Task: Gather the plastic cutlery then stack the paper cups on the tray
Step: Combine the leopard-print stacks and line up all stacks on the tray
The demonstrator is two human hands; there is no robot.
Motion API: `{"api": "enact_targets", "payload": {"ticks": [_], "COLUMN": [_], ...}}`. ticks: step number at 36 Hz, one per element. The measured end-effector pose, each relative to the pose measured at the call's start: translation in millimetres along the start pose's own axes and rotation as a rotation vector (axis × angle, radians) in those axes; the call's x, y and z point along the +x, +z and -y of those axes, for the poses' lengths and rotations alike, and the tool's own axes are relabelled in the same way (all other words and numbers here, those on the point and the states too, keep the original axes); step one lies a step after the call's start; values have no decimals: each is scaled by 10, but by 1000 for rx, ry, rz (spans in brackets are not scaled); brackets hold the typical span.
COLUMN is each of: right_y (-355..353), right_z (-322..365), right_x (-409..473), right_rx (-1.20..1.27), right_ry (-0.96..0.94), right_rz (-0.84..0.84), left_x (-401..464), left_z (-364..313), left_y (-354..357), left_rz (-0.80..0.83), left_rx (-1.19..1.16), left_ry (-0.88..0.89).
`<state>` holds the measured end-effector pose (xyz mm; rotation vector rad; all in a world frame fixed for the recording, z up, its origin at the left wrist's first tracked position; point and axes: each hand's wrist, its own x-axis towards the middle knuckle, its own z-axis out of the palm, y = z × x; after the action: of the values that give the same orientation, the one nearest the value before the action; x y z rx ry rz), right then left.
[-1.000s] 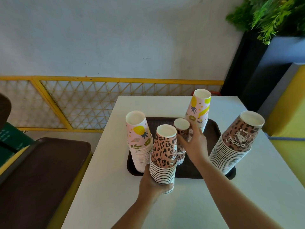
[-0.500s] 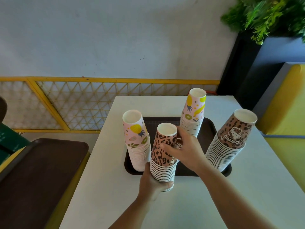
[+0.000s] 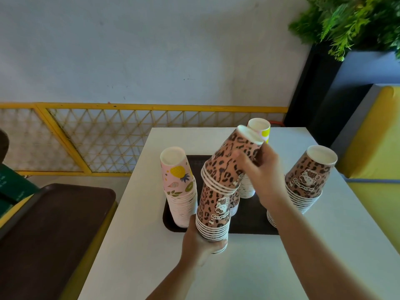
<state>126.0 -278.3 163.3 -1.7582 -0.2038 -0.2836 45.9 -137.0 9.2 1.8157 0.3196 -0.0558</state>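
Your right hand (image 3: 263,172) grips a short nest of leopard cups (image 3: 229,165), tilted over the leopard stack (image 3: 214,215) that your left hand (image 3: 199,245) clasps at its base by the tray's (image 3: 173,226) front edge. Lowered askew, the thin paper rims may catch and buckle. A nudge could topple the tall tapered fruit stack (image 3: 179,191) at the tray's left edge.
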Motion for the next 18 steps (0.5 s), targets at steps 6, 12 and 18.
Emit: {"api": "enact_targets", "payload": {"ticks": [6, 12, 18], "right_y": [-83, 51, 182], "right_z": [0, -345, -645], "right_x": [175, 168, 0], "right_rx": [26, -164, -257], "right_ry": [-38, -9, 25], "right_rz": [-233, -262, -147], "left_x": [2, 13, 7], "left_z": [-14, -1, -38], "left_y": [-14, -32, -16], "left_rz": [-37, -46, -44], "left_rx": [15, 14, -24], "left_ry": [-10, -7, 4]}}
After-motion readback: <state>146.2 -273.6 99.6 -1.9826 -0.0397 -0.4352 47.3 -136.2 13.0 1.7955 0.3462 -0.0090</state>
